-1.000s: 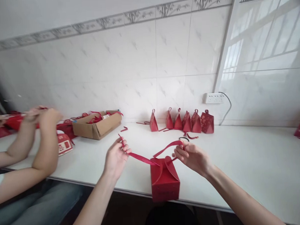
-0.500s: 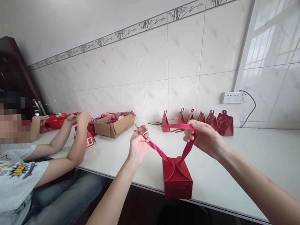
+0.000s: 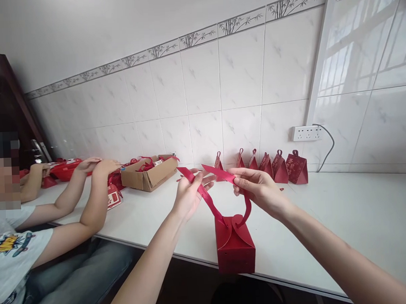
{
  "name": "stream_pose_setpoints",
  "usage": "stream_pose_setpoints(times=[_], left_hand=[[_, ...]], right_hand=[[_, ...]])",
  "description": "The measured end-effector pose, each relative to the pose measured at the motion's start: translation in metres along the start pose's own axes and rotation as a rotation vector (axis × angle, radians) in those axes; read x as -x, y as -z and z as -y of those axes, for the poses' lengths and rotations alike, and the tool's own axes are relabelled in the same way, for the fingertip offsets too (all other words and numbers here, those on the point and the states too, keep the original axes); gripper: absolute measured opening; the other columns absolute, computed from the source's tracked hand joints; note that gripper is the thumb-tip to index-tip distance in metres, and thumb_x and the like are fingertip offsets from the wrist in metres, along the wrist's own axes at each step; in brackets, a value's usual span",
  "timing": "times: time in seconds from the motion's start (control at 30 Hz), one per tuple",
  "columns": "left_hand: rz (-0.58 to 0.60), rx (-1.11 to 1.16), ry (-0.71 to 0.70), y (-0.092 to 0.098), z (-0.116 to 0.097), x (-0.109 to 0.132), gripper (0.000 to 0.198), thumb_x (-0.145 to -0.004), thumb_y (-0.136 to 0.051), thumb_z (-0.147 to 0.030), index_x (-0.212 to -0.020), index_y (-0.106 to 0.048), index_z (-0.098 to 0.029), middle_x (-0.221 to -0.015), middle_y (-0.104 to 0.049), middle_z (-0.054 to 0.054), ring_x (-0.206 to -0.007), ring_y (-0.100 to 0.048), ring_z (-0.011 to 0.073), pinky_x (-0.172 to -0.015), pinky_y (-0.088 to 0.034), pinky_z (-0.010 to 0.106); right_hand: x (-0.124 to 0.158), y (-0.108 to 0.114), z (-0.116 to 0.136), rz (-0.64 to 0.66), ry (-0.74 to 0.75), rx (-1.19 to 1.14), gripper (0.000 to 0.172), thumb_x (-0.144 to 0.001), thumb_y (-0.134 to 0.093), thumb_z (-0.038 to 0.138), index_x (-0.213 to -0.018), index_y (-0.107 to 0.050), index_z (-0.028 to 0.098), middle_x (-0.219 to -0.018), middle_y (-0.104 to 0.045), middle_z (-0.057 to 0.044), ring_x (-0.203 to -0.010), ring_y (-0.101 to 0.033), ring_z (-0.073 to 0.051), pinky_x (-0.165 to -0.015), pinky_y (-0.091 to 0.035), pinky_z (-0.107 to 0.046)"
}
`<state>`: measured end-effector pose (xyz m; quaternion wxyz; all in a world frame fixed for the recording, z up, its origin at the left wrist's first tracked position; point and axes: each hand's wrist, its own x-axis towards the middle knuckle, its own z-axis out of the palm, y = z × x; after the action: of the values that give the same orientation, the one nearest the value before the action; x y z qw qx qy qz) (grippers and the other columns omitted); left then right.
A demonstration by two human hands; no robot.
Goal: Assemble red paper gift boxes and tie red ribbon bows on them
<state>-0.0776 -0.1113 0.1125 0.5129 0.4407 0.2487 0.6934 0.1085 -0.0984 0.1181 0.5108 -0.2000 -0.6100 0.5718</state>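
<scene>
A small dark red gift box (image 3: 236,253) stands at the table's front edge, its curved top flaps folded together. A red ribbon (image 3: 210,204) runs up out of holes in the flaps on both sides. My left hand (image 3: 190,193) pinches the left length of ribbon, with a loose tail pointing up and left past the thumb. Between the thumb and fingers of my right hand (image 3: 254,185) is the other length, whose cut end points left toward my left hand. The two ribbon ends are close together but not knotted.
Several red triangular boxes with loops (image 3: 279,169) line the wall at the back right. An open cardboard box (image 3: 153,181) holds red ribbons and tags. To the left, a co-worker's arms (image 3: 93,197) rest over the white table (image 3: 344,226). A power strip (image 3: 306,133) hangs on the wall.
Both hands have come closer together. The right ribbon end now points left toward my left hand, and the left tail lies across my fingers. The view has shifted slightly right.
</scene>
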Motion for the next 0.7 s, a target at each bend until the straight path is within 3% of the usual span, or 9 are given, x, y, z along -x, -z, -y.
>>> stream_pose_setpoints(times=[0.1,0.2,0.3,0.4,0.57,0.7], left_hand=[[0.094,-0.108,-0.009,-0.008,0.001,-0.006,0.03,-0.072,-0.075,-0.03,-0.088,-0.053,-0.015,-0.085,-0.065,0.007,-0.065,-0.059,0.0117,-0.058,-0.043,0.023],[0.162,-0.143,-0.006,-0.015,0.001,-0.007,0.026,-0.075,-0.071,-0.033,-0.081,-0.054,-0.014,-0.07,-0.058,0.002,-0.051,-0.046,0.0059,-0.047,-0.031,0.019],[0.216,-0.086,0.097,-0.02,-0.001,-0.004,0.021,-0.079,-0.059,-0.035,-0.079,-0.055,-0.015,-0.064,-0.052,0.0,-0.045,-0.037,0.0054,-0.044,-0.026,0.02],[0.218,-0.06,0.162,-0.021,-0.002,-0.001,0.024,-0.081,-0.049,-0.034,-0.084,-0.061,-0.013,-0.069,-0.054,0.004,-0.047,-0.038,0.0075,-0.045,-0.027,0.022],[0.135,-0.187,0.103,-0.018,0.0,-0.004,0.024,-0.081,-0.059,-0.031,-0.092,-0.066,-0.011,-0.073,-0.057,0.004,-0.053,-0.044,0.0079,-0.049,-0.035,0.022],[0.222,-0.335,0.043,-0.017,-0.001,-0.004,0.031,-0.079,-0.065,-0.041,-0.094,-0.067,-0.014,-0.073,-0.062,0.005,-0.064,-0.055,0.0126,-0.061,-0.046,0.026]], right_hand=[[-0.001,-0.001,-0.003,0.025,0.002,0.015,0.034,-0.065,-0.078,0.038,-0.092,-0.071,0.019,-0.072,-0.06,-0.001,-0.064,-0.053,-0.012,-0.068,-0.045,-0.032],[0.0,-0.001,-0.007,0.037,0.006,-0.005,0.025,-0.068,-0.076,0.036,-0.085,-0.071,0.019,-0.073,-0.059,-0.001,-0.066,-0.053,-0.011,-0.068,-0.045,-0.03],[0.001,-0.001,-0.014,0.019,-0.025,-0.036,0.02,-0.069,-0.074,0.035,-0.077,-0.067,0.019,-0.066,-0.056,0.001,-0.063,-0.051,-0.011,-0.065,-0.043,-0.028],[0.002,-0.002,-0.018,0.013,-0.061,-0.078,0.019,-0.069,-0.074,0.034,-0.071,-0.063,0.019,-0.06,-0.054,0.003,-0.059,-0.05,-0.01,-0.062,-0.041,-0.027],[0.001,-0.007,-0.018,-0.001,-0.081,-0.146,0.026,-0.066,-0.077,0.037,-0.068,-0.059,0.019,-0.058,-0.051,0.004,-0.055,-0.048,-0.009,-0.059,-0.039,-0.026],[0.001,-0.01,-0.017,-0.011,-0.057,-0.053,0.03,-0.071,-0.073,0.046,-0.071,-0.059,0.019,-0.058,-0.054,0.003,-0.055,-0.048,-0.01,-0.056,-0.036,-0.026]])
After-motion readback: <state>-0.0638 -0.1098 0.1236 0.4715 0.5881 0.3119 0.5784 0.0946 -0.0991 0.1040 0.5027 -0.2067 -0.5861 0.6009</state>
